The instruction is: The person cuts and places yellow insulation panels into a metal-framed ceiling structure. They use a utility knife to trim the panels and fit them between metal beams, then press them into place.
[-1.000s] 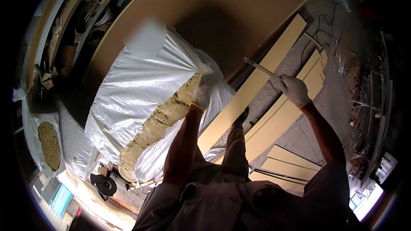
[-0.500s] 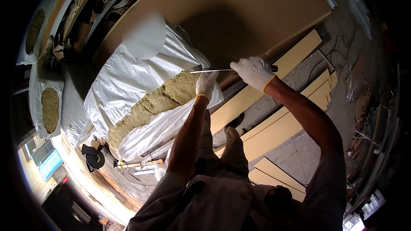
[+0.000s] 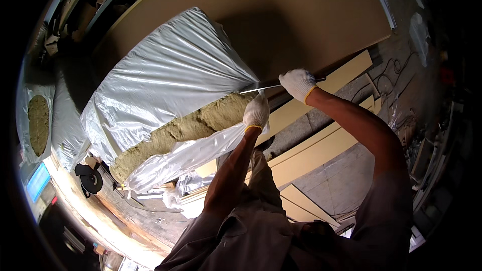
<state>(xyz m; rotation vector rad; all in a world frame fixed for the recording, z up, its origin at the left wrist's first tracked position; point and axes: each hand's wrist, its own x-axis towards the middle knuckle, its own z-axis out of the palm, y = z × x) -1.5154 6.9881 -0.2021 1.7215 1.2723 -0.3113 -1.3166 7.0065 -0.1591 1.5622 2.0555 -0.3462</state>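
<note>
A long bundle of yellowish-brown fibrous insulation lies in front of me, bared along a slit in its white plastic wrap. My right hand, in a white knit glove, is closed round a long thin knife. Its blade points left, with the tip at the slit's right end, and a dark handle end sticks out behind the fist. Just below the blade, my gloved left hand is closed on the plastic wrap's near edge. Taut folds in the plastic run toward the blade tip.
A large brown board stands behind the bundle. Long yellowish panels lie on the floor to the right. Another wrapped bundle is at far left, near a black disc-shaped tool. A dark cable coils at right.
The view has shifted. The plastic at the slit's right end is now drawn into tight folds toward the blade. Both hands stay at that end, and the pale round blur over the wrap is gone.
</note>
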